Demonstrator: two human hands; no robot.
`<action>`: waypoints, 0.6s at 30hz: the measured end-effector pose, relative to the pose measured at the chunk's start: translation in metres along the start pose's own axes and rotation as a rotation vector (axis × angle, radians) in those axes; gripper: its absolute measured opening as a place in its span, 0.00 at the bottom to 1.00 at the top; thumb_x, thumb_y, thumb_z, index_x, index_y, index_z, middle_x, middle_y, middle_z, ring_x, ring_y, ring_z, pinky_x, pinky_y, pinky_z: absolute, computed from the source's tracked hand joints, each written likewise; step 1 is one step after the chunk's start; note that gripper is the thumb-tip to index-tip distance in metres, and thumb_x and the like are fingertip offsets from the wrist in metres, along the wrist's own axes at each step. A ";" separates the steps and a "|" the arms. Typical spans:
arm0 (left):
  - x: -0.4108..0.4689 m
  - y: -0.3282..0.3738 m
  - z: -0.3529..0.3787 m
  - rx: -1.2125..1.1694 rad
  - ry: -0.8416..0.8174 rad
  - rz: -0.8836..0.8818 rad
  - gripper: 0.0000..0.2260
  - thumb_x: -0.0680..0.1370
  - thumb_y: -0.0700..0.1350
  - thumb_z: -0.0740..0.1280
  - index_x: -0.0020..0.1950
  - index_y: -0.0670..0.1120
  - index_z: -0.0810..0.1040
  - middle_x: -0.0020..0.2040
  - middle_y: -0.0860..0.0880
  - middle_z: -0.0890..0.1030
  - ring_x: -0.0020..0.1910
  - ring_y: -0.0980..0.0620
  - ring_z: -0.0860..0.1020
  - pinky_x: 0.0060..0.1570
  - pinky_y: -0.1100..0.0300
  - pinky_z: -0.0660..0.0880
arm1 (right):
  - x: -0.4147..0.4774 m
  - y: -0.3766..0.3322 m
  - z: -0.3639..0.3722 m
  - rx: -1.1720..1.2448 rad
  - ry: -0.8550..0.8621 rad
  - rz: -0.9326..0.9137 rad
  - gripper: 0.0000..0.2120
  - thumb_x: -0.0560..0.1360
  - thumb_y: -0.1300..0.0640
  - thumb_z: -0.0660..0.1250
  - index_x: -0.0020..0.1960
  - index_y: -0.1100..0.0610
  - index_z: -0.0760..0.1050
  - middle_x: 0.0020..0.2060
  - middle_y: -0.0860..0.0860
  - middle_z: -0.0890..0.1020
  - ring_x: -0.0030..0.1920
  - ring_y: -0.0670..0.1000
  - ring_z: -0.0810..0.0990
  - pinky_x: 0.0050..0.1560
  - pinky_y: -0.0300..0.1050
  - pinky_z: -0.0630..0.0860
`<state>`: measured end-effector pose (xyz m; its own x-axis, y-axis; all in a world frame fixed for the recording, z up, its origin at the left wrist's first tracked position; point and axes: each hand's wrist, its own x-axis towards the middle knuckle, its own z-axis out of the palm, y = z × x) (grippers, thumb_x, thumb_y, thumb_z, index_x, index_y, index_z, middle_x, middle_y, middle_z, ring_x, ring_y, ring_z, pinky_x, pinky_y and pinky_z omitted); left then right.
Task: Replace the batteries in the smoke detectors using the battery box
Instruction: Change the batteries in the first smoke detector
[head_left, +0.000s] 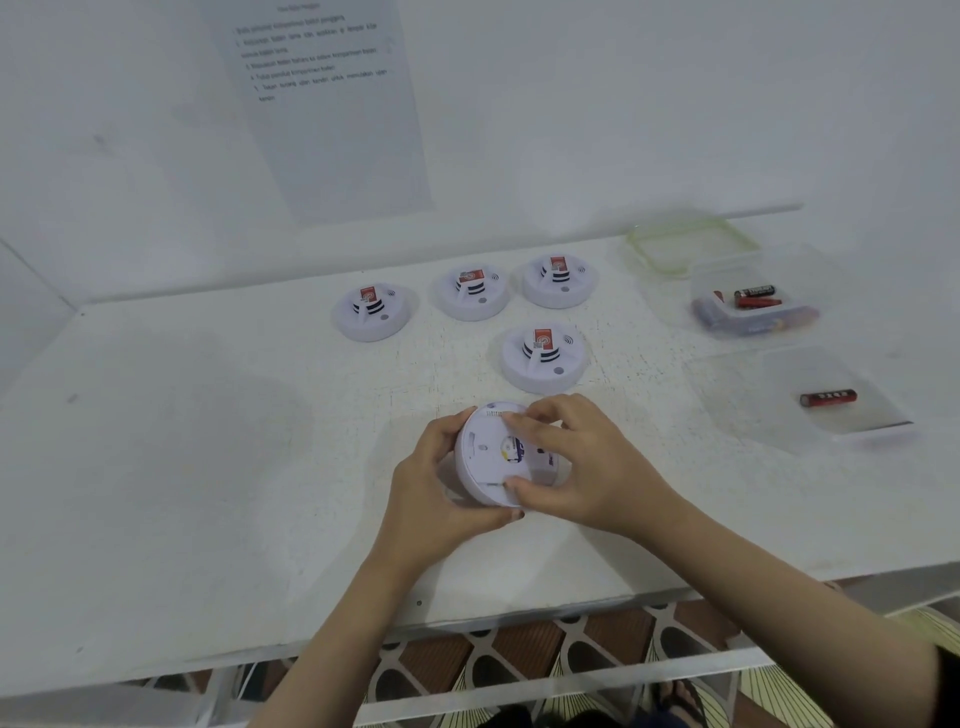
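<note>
White table (182, 441) is viewed from above, with a wall behind it. A printed sheet (332, 104) is seen on the wall, upper left of centre; the text is too blurred to be read.

Left to right on the table:

- Leftmost detector (373, 312) is set face up in the back row.
- Left hand (431, 483) is curled round the left edge and underside of the held detector (488, 457), thumb at the near rim.
- Held detector is tilted, with its back side turned to the camera, low over the table at centre front. Whether the table is touched cannot be told.
- Second detector (471, 293) and third detector (560, 280) are set face up in the back row, near each other but apart.
- Front detector (544, 358) is set face up alone, between the back row and the held one, just beyond the right hand's fingers. Red labels are seen on all four tops.
- Right hand (587, 467) is laid over the right half of the held detector's back, fingers bent onto the far edge and thumb pressed at the near edge. The unit is gripped by both hands.

Right side:

- Green-rimmed lid (649, 260) is laid flat at the back.
- Battery box (810, 270), clear and open, is placed just in front of the lid. Several batteries (756, 297) are seen inside, red and black ones on top.
- Clear tray (857, 431) is placed nearer the camera, with a single red battery (828, 398) lying in it.
</note>
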<state>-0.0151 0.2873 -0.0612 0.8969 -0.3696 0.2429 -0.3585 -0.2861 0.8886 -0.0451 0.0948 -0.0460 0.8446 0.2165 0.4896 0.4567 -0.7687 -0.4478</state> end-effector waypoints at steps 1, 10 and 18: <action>0.000 0.000 0.000 0.003 0.001 0.005 0.38 0.58 0.43 0.83 0.64 0.48 0.72 0.60 0.56 0.79 0.61 0.58 0.76 0.53 0.68 0.75 | 0.000 -0.001 0.000 -0.004 0.006 -0.007 0.25 0.68 0.45 0.67 0.60 0.59 0.78 0.48 0.55 0.78 0.50 0.47 0.71 0.52 0.42 0.69; -0.001 0.002 0.001 0.117 0.034 0.087 0.41 0.60 0.52 0.82 0.70 0.48 0.70 0.64 0.55 0.76 0.64 0.59 0.74 0.60 0.65 0.73 | 0.008 -0.017 0.001 0.191 -0.028 0.268 0.34 0.64 0.35 0.69 0.64 0.49 0.68 0.55 0.43 0.72 0.54 0.42 0.70 0.51 0.35 0.68; -0.002 0.000 0.001 0.160 -0.011 0.135 0.43 0.64 0.59 0.76 0.75 0.50 0.63 0.70 0.54 0.71 0.68 0.55 0.71 0.64 0.56 0.73 | 0.017 -0.028 0.000 0.681 -0.082 0.629 0.32 0.65 0.48 0.76 0.64 0.47 0.65 0.56 0.44 0.75 0.52 0.43 0.77 0.47 0.35 0.75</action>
<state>-0.0172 0.2867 -0.0619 0.8357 -0.4230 0.3503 -0.5122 -0.3700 0.7751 -0.0442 0.1200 -0.0250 0.9976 -0.0589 -0.0350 -0.0485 -0.2460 -0.9680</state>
